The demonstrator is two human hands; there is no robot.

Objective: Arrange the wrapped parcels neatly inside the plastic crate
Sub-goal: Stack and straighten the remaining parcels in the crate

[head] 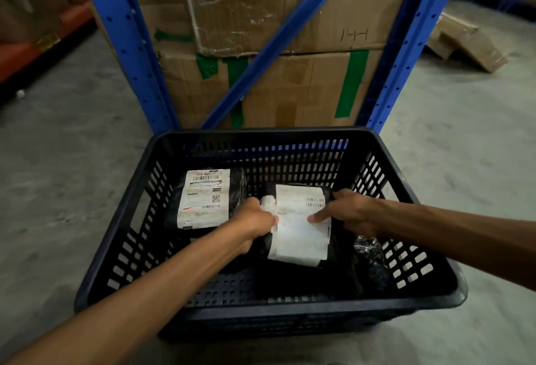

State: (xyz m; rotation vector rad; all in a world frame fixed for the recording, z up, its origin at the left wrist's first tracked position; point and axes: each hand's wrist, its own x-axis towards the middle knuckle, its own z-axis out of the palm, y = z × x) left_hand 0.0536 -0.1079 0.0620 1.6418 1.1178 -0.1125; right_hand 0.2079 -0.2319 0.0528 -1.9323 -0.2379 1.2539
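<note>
A black slotted plastic crate (261,315) stands on the concrete floor in front of me. Inside at the back left lies a black wrapped parcel with a white shipping label (203,198). In the middle right a second black parcel with a white label (298,234) is held from both sides. My left hand (255,224) grips its left edge. My right hand (345,211) holds its right edge with the thumb on the label. A crumpled piece of black wrap (369,260) lies by the crate's right wall.
Directly behind the crate rises a blue metal rack frame (136,54) with a diagonal brace, and stacked cardboard boxes (275,45) with green tape stand within it. Flattened cardboard (464,42) lies on the floor at the far right. An orange beam (34,51) runs at the far left.
</note>
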